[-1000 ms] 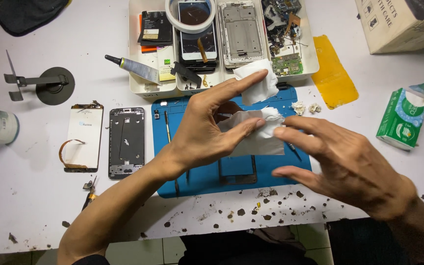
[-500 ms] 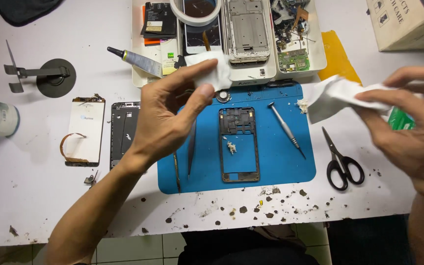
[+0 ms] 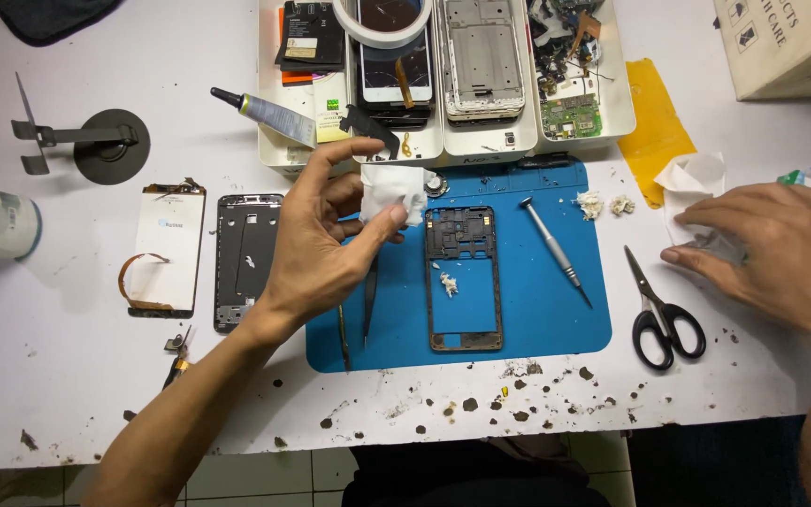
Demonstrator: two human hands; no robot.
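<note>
The white, paint-flecked tabletop is carrying a blue mat in front of me, with a parts tray sitting behind it; my left hand is hovering over the mat's left edge, pinching a small white wipe between thumb and fingertips; the black phone frame is lying just to the right of that hand and below the wipe, its long axis running away from me; my right hand is resting well apart on the far right, fingers pressing flat on a crumpled white tissue, so the left is the nearer hand.
</note>
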